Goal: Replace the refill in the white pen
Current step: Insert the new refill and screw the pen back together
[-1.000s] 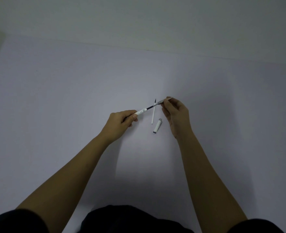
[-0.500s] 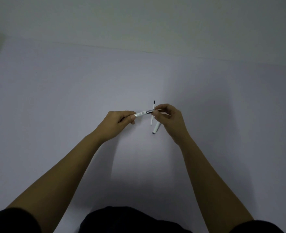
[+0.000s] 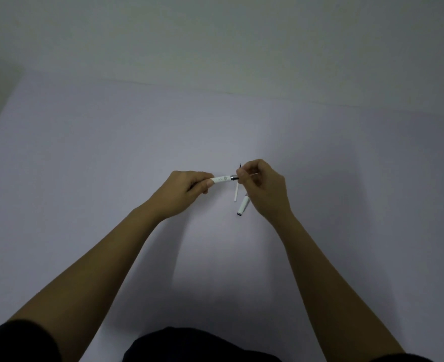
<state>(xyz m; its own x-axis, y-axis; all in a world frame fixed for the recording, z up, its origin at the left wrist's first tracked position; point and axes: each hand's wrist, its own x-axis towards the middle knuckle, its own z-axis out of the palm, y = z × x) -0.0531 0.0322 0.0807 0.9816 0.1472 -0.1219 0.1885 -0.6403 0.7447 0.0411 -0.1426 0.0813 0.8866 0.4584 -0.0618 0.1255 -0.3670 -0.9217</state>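
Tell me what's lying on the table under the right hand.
Below the right hand, a thin white refill and a white pen cap lie on the table. The hand covers the cap's far end.

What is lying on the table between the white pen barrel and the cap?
In the head view, a thin white refill lies on the table between the pen barrel and the cap.

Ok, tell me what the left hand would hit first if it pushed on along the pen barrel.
Likely the right hand: the left hand points the pen rightward into those fingers, which already pinch its tip end.
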